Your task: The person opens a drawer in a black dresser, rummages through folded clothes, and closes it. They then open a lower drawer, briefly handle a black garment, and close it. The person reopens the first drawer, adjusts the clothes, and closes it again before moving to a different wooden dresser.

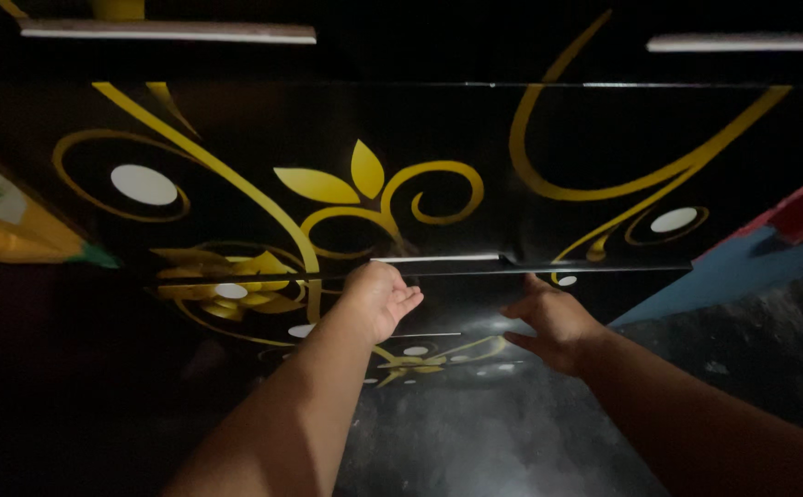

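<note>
A glossy black cabinet front (401, 120) with yellow swirls, leaves and white ovals fills the view. Its lower drawer (604, 268) has a thin edge running across the middle. My left hand (378, 296) reaches up to that edge, fingers curled at the drawer's lip just under a pale handle strip (438, 259). My right hand (553, 322) is beside it to the right, fingers spread and pointing left below the same edge, holding nothing. Whether my left hand grips the lip is unclear in the dim light.
A dark speckled floor (475, 433) lies below. A yellow and white object (5, 221) leans in at the left. A blue and red surface (769, 248) slants in at the right. Two pale handle strips (167, 32) sit on the upper drawers.
</note>
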